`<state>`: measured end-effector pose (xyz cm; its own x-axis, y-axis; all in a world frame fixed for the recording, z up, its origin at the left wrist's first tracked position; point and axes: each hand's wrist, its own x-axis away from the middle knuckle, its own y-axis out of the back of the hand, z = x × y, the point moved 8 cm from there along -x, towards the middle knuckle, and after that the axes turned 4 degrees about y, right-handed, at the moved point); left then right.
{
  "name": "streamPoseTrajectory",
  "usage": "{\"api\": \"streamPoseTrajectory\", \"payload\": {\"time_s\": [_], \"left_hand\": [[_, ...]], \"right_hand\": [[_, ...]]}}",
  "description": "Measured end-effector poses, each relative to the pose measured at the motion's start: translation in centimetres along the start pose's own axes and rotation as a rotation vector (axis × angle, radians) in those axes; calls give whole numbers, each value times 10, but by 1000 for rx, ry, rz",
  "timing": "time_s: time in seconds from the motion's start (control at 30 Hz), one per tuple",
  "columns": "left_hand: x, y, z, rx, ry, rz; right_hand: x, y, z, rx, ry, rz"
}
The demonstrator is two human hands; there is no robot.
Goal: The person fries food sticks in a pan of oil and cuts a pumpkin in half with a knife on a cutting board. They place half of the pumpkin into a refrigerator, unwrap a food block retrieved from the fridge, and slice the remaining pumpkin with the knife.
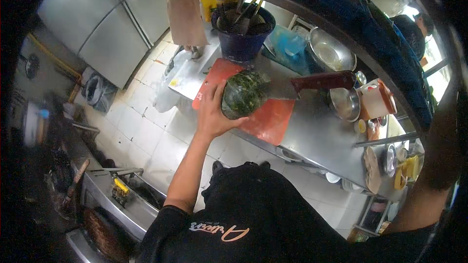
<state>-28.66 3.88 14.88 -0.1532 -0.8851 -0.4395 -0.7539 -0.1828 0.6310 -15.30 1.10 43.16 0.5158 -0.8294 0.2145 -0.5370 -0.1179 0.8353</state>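
A round dark-green pumpkin (pixel 240 95) rests on a red cutting board (pixel 268 125). My left hand (pixel 213 109) presses against its left side, fingers spread up along the rind and thumb along the near side. A wide knife blade (pixel 282 88) meets the pumpkin's right side and looks lodged in it; how deep I cannot tell. The dark red knife handle (pixel 326 82) points right with no hand on it. My right arm rises along the right edge in shadow, and its hand does not show.
Behind the board stands a dark blue bucket (pixel 244 44) of utensils. Metal bowls (pixel 333 51) and a white-and-red container (pixel 378 98) line the steel table (pixel 321 139). A shelf rail (pixel 312 5) arches overhead, with a cloth (pixel 184 9) hanging. Another person (pixel 410 34) is at the far right.
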Motion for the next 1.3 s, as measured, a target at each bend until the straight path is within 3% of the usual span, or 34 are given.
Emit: {"api": "streamPoseTrajectory", "payload": {"time_s": [0.07,0.17,0.27,0.33,0.4,0.5,0.6,0.63,0.7,0.77,0.9,1.0,1.07,1.17,1.3], "left_hand": [[-1,-1,3,6,-11,18],[-12,2,6,12,-32,14],[-17,-5,-3,-63,-116,-22],[-21,-14,-2,-40,-130,-22],[-24,-26,-11,6,-120,13],[-20,-33,-22,-5,-85,71],[-17,-35,-31,-62,-109,79],[-16,-35,-27,-27,-102,69],[-24,-31,-16,-6,-64,59],[-38,-28,-8,-38,1,71],[-56,-35,0,36,-131,83],[-63,-29,-21,-1,-146,95],[-70,-30,-47,-75,-166,139],[-76,-50,-33,-89,-63,158],[-75,-47,-28,-83,-80,90]], "right_hand": [[1,-64,9,-111,-48,-5],[4,-226,29,-376,-36,122],[20,-259,47,-415,-18,229],[18,-248,43,-448,-54,336],[22,-163,24,-501,-110,495],[29,-46,-37,-218,-271,302],[51,-12,-42,-764,-518,-86],[52,-48,-22,-493,-446,-67],[50,-198,25,-421,-331,262],[70,-288,70,-834,-467,419],[61,-246,56,-742,-319,243],[58,-206,48,-977,-276,605],[50,-202,43,-951,-206,536],[44,-194,42,-911,-217,523],[38,-197,43,-932,-240,500]]}}
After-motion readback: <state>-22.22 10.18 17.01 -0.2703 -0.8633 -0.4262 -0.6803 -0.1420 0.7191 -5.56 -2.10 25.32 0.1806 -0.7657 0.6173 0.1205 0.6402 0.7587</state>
